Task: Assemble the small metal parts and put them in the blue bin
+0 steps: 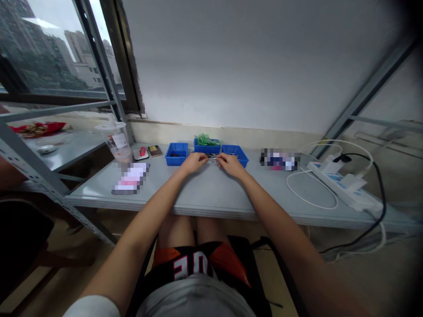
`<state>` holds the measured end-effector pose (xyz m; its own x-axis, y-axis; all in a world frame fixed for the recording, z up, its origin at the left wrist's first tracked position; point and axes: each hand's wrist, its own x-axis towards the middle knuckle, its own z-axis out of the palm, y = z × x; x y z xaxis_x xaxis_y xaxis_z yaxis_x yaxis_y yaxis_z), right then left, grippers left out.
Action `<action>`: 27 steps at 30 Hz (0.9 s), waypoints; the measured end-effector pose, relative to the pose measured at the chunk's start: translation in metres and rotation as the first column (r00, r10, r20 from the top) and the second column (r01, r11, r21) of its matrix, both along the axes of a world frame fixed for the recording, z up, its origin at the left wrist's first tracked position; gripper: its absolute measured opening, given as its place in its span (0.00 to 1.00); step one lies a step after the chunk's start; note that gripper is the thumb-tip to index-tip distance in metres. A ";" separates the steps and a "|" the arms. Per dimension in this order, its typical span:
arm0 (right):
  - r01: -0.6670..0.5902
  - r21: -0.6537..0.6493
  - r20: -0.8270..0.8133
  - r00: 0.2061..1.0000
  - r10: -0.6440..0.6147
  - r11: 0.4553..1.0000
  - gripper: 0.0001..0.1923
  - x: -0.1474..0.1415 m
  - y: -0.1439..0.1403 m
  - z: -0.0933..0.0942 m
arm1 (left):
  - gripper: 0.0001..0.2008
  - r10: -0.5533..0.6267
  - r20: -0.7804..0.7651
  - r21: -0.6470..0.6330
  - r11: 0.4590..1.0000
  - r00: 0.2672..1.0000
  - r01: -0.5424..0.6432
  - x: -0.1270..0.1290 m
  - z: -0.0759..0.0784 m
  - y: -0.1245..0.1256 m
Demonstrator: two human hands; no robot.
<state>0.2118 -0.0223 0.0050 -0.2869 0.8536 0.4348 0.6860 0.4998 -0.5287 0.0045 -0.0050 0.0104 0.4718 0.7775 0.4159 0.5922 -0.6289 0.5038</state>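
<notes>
Both my hands rest on the grey table (211,193), close together in front of three blue bins. My left hand (193,162) and my right hand (231,164) pinch at a small pile of thin metal parts (212,157) lying between them; what each finger grips is too small to tell. The left blue bin (176,153) holds dark bits. The middle blue bin (206,145) holds green pieces. The right blue bin (235,154) stands just behind my right hand.
A clear plastic cup (116,141) stands at the left, with a small red-and-white item (141,152) and a brown block (155,151) beside it. A white power strip (343,185) with white and black cables lies at the right. A window and a metal rack frame stand left.
</notes>
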 end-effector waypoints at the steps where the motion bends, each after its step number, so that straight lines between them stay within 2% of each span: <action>1: 0.005 0.004 -0.003 1.000 -0.005 1.000 0.12 0.001 0.000 0.000 | 0.14 0.001 0.001 0.002 1.000 1.000 -0.001 0.000 0.000 0.000; 6: 0.018 0.011 -0.006 1.000 -0.018 1.000 0.11 0.000 0.000 0.001 | 0.12 0.022 0.059 -0.020 1.000 0.998 -0.020 -0.001 -0.001 0.003; 11: -0.015 -0.057 0.065 0.998 0.019 0.998 0.09 -0.006 -0.002 -0.001 | 0.10 0.026 0.142 -0.013 1.000 0.990 -0.024 0.000 0.001 0.001; 18: -0.065 -0.064 0.061 0.996 0.069 0.996 0.10 -0.011 -0.005 -0.003 | 0.14 -0.082 0.304 -0.139 0.982 0.949 0.130 0.008 0.000 0.001; 23: -0.075 -0.037 0.060 0.995 0.077 0.996 0.11 -0.012 -0.005 -0.004 | 0.11 -0.182 0.292 -0.106 0.970 0.939 0.220 0.010 -0.004 0.003; 27: -0.091 -0.043 0.097 0.991 0.095 0.995 0.10 -0.012 -0.004 -0.004 | 0.09 -0.126 0.259 -0.100 0.983 0.958 0.156 0.010 -0.003 0.000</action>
